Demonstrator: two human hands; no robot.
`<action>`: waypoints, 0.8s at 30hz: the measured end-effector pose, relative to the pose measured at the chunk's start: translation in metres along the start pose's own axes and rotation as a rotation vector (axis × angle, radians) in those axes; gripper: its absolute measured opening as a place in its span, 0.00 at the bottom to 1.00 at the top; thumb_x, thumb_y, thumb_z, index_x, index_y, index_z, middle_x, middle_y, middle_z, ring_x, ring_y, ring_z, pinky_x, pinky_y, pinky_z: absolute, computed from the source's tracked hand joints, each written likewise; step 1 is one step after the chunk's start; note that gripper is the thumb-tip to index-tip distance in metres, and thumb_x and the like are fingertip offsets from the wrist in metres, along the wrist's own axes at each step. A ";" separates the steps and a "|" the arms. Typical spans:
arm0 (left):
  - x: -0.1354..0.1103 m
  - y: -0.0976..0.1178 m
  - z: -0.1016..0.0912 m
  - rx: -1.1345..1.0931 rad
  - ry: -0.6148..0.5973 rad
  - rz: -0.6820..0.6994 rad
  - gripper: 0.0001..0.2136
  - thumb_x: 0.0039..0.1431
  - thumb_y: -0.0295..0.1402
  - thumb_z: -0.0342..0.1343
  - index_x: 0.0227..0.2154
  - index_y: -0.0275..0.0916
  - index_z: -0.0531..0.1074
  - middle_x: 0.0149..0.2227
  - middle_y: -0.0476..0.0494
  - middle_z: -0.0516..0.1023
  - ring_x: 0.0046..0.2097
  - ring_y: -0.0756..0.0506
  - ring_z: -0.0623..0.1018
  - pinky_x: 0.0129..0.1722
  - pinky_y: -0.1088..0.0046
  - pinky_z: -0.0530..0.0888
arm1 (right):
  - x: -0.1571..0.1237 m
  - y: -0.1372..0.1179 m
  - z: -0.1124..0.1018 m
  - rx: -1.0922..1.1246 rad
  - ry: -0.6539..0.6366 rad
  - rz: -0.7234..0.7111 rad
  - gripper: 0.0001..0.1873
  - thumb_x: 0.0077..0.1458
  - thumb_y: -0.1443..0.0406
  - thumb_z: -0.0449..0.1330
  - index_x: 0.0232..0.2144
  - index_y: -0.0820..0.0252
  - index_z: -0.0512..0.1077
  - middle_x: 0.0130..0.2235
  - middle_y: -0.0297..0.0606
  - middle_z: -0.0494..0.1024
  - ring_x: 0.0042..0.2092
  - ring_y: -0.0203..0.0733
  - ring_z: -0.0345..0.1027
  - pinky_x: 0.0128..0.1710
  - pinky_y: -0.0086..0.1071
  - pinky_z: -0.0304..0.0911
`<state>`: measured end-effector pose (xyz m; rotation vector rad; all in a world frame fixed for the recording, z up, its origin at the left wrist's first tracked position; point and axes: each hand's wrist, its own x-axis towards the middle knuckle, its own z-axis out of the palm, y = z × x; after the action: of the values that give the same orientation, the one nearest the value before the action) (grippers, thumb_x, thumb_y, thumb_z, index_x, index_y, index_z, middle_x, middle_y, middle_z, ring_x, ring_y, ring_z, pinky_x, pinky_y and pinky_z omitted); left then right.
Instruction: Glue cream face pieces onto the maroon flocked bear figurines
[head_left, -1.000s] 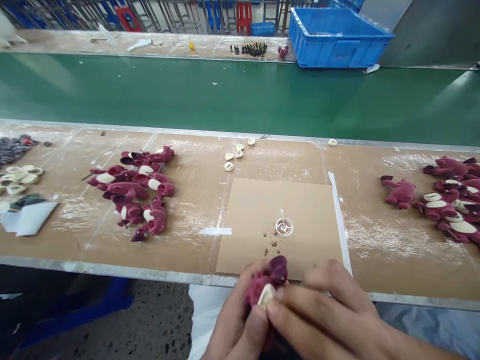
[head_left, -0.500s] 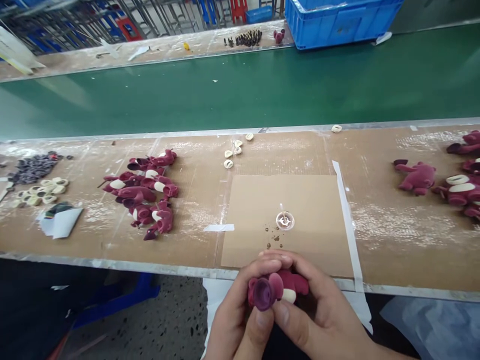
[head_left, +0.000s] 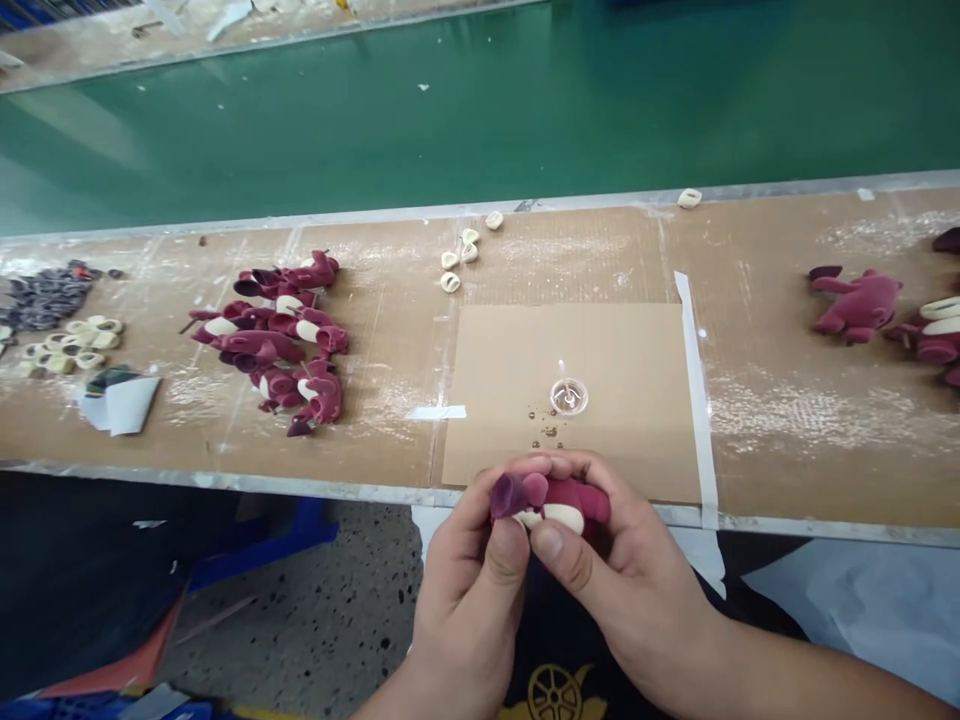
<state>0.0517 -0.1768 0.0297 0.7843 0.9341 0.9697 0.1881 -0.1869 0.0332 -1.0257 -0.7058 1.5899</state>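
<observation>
Both hands grip one small maroon toy figure (head_left: 559,497) with a cream patch, just in front of the near table edge. My left hand (head_left: 472,590) pinches its left end, thumb on the underside. My right hand (head_left: 622,580) wraps the right part, thumb pressing on the cream patch. Just beyond them, a small clear round dish (head_left: 568,396) sits on a cardboard sheet (head_left: 622,350), with dark droplets beside it.
A pile of maroon figures (head_left: 281,340) lies at the left, more maroon figures (head_left: 859,305) at the right. Loose cream pieces (head_left: 457,262) lie behind the sheet; cream rings (head_left: 71,345) and dark parts (head_left: 45,295) sit far left. A green conveyor belt (head_left: 487,110) runs behind the table.
The view has tilted downward. The figure has been turned in my hands: its cream patch now faces down toward my thumbs, and both hands sit slightly higher in the picture.
</observation>
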 end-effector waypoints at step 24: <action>0.020 0.011 -0.011 0.214 -0.194 0.143 0.25 0.54 0.40 0.74 0.56 0.59 0.79 0.37 0.44 0.84 0.26 0.47 0.79 0.28 0.71 0.82 | -0.001 -0.021 -0.035 -0.984 -0.074 -0.803 0.22 0.65 0.74 0.62 0.60 0.59 0.73 0.48 0.42 0.83 0.47 0.41 0.79 0.45 0.28 0.80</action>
<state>0.0436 -0.1523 0.0293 1.1186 0.8282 0.9076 0.2288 -0.1844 0.0351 -1.1184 -1.7743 0.5285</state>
